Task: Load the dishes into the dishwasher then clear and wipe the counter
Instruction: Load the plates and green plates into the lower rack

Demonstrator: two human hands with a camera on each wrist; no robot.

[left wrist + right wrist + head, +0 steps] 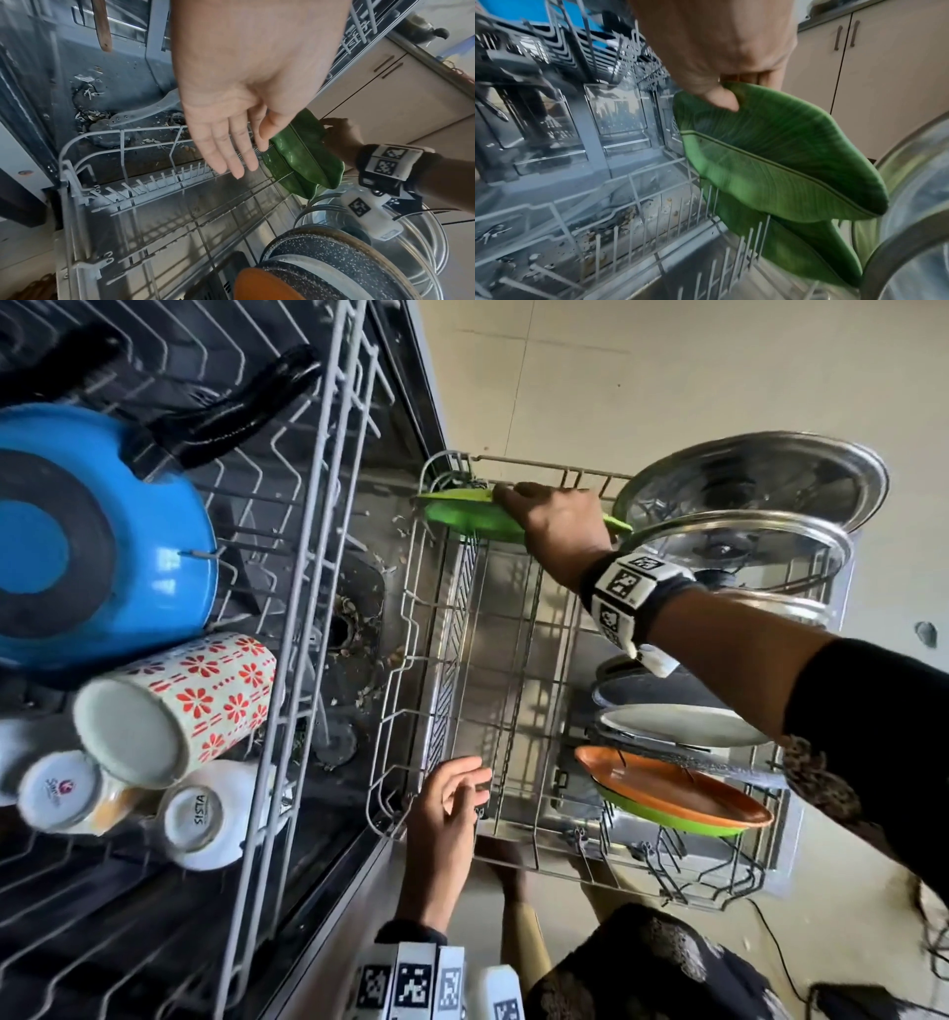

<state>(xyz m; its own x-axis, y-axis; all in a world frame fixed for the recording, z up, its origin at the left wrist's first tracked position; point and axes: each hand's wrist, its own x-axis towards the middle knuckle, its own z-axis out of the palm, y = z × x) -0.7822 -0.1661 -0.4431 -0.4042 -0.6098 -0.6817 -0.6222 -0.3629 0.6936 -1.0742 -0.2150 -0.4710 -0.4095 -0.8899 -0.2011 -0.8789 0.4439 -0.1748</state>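
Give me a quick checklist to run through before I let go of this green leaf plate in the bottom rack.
1. Grip: right hand pinches the rim of the green leaf plate between thumb and fingers. Ok.
2. Plate on edge among the tines of the lower rack: ok.
3. Plate seated so it stands alone: cannot tell, its lower edge is hidden.
4. Clearance from the steel lid beside it: cannot tell, they look very close.
5. Left hand free to steady the rack: ok, open and holding nothing.
6. Dishwasher floor clean: not ok, food scraps lie there.
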